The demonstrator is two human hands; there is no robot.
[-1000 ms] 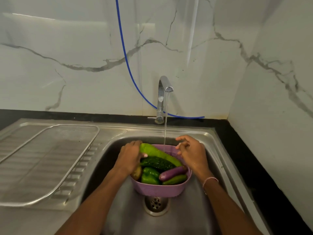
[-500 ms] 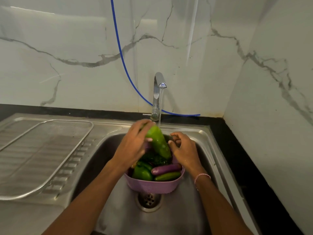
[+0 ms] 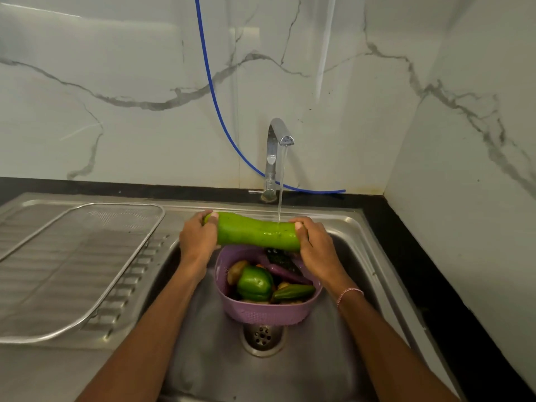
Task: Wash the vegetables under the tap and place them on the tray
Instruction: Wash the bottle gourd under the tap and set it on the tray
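Both hands' grip pinches gourd [image 3: 255, 233] ends above purple basket [image 3: 266, 313] holding capsicum [image 3: 254, 282]

One head-worn view, close above the sink [image 3: 342, 227]

It looks forward and down, facing the back wall and tap [image 3: 275, 158], with the sink's near edge cropped below.

Soft, even indoor light, faint glare on the marble wall [image 3: 116, 82], wide-angle bending at edges, sharp focus.
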